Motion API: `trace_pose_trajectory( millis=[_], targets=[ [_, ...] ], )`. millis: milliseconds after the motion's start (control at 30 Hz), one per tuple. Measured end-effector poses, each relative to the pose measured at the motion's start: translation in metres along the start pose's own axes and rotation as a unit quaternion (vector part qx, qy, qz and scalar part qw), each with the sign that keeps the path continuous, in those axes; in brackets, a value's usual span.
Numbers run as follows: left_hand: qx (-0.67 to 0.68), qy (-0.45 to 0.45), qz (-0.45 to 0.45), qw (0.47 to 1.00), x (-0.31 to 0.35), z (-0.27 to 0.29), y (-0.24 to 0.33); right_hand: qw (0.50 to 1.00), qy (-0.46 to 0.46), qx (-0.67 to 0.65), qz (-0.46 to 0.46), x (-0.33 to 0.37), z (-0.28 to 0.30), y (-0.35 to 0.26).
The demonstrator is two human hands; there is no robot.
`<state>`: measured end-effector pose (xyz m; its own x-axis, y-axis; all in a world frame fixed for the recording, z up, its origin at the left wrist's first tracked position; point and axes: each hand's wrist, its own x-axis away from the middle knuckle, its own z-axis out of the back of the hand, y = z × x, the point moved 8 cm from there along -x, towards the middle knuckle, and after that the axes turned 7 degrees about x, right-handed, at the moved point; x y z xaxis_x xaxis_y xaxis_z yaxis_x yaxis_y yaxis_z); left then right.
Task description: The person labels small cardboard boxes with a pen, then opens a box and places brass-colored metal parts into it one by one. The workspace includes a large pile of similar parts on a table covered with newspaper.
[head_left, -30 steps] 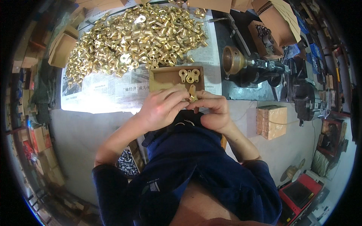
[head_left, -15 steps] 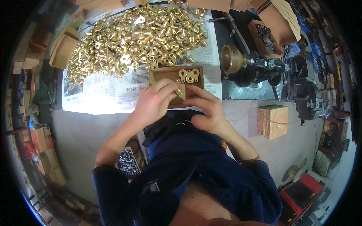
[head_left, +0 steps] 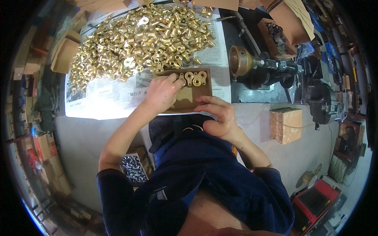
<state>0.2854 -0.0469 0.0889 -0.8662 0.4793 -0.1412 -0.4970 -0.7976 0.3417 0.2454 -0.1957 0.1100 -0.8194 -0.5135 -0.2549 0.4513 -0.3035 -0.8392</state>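
Narrowly, the left grip (head_left: pixel 162 93) pinches a brass fitting (head_left: pixel 182 77).

brown carton (head_left: pixel 286 126) on floor (head_left: pixel 78 145) | red machine (head_left: pixel 315 202) | silver parts (head_left: pixel 134 169)

1 head-worn fisheye view, downward from close above

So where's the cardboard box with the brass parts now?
Head view, near centre: the box sits on newspaper just below the brass heap, left hand over its left side, right hand at its near right corner.
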Motion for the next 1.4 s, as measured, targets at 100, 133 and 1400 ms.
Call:
trace_pose_trajectory(
  millis=[100,133,1400],
  targets=[
    [0.001,0.0,-0.006,1.0,-0.001,-0.001,-0.001,1.0,-0.007,0.003,-0.007,-0.001,-0.002,0.0],
    [0.007,0.005,-0.006,1.0,-0.001,-0.002,-0.001,1.0,-0.006,0.003,-0.007,-0.001,-0.002,0.001],
    [-0.052,-0.021,0.028,0.998,-0.047,0.03,-0.067,1.0,-0.012,0.005,0.006,-0.001,-0.004,0.006]
  ],
)
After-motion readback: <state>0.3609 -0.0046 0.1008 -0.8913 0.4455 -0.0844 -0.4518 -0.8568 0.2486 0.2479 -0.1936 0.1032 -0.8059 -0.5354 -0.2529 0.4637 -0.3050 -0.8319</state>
